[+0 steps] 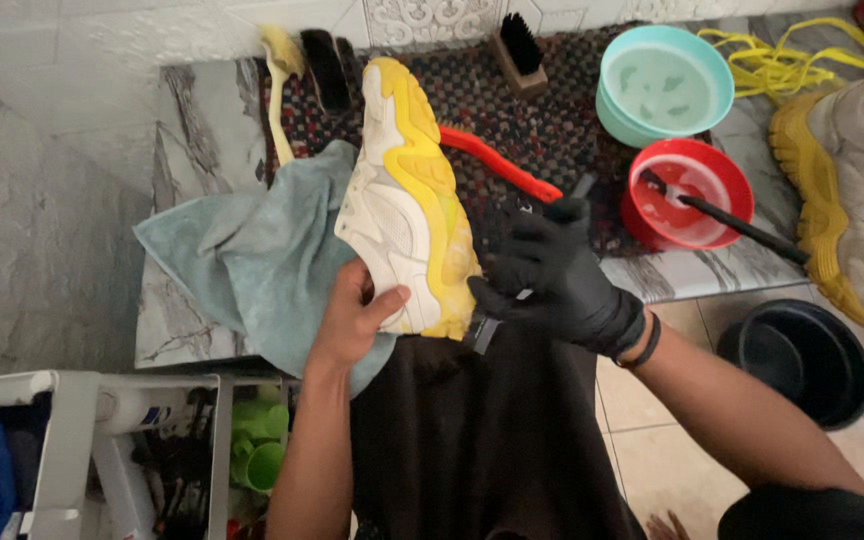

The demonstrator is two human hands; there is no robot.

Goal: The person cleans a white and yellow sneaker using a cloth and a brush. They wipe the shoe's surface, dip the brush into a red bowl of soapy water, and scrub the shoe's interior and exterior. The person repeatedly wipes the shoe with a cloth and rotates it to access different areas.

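The bare left hand [357,312] grips the heel of the white-and-yellow sneaker [404,200] at centre over a blue-grey cloth [252,260], while the black-gloved right hand [552,275], at three o'clock of it, clasps a small dark tool [482,330].

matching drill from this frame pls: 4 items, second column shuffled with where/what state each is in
Items:
1. teal bowl
2. red bowl
3. white and yellow sneaker
4. blue-grey cloth

States:
A. held at the heel by the bare left hand
B. a black-handled brush leans in it
C. draped under the held shoe, over the counter edge
D. far side of the counter, holds cloudy water

Pairs: 1-D, 2-B, 3-A, 4-C

The gloved right hand works at the sneaker's sole edge.
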